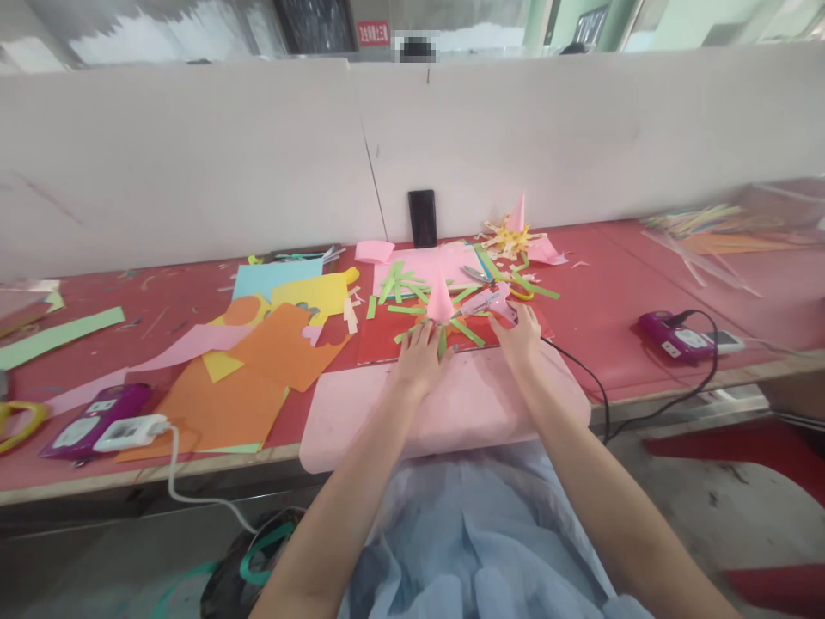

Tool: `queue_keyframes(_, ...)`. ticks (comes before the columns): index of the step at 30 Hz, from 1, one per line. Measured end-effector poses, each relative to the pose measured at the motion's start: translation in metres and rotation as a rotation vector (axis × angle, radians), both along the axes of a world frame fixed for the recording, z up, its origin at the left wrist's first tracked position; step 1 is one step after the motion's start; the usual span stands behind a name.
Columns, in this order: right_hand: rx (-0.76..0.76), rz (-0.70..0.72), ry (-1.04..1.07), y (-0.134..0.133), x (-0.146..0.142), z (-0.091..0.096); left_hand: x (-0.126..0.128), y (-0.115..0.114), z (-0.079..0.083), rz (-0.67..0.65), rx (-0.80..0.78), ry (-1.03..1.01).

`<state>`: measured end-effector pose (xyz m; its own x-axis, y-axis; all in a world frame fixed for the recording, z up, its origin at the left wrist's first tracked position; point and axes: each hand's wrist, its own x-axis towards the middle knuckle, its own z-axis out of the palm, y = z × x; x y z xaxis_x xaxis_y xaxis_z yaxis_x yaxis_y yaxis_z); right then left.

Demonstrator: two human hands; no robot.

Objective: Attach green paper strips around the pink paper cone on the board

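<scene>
My left hand (422, 357) lies flat with its fingers spread on the red sheet (380, 344), touching green paper strips (465, 332) just below a small pink paper cone (440, 301) that stands upright. My right hand (519, 331) is closed over the handle of a pale pink glue gun (488, 302), whose nozzle points left toward the cone. A black cord (589, 378) runs out from under that hand to the right. A large pink sheet (464, 408) lies under both wrists at the table's front edge.
Orange (271, 361), yellow (315, 292) and blue (277, 275) papers lie to the left. Scissors (477, 275), a yellow paper flower (512, 236) and a black phone (422, 217) leaning on the partition are behind. Purple power strips sit at left (96, 421) and right (676, 340).
</scene>
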<state>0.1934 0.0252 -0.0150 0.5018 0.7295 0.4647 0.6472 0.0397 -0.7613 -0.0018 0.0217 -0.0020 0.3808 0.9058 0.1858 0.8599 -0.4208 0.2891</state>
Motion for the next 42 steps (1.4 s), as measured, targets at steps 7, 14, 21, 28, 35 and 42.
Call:
queue_keyframes(7,-0.003,-0.006,0.004,0.001,0.001,-0.001,0.000,0.000,-0.001,0.006,0.015,0.041)
queue_keyframes(14,0.003,0.002,-0.008,0.000,0.000,0.001,0.003,0.000,0.001,0.014,-0.005,0.060)
queue_keyframes(21,0.003,-0.004,-0.017,0.001,0.001,-0.001,0.006,0.001,0.000,0.020,0.011,-0.015)
queue_keyframes(28,0.040,-0.023,0.059,0.005,0.002,-0.005,-0.001,0.017,0.002,0.163,0.109,-0.457)
queue_keyframes(35,0.130,-0.153,0.141,0.011,0.011,-0.006,0.000,0.055,0.047,0.188,0.336,-0.590)
queue_keyframes(42,0.166,-0.267,0.150,0.012,0.017,-0.009,0.027,0.080,0.072,0.143,0.170,-0.493)
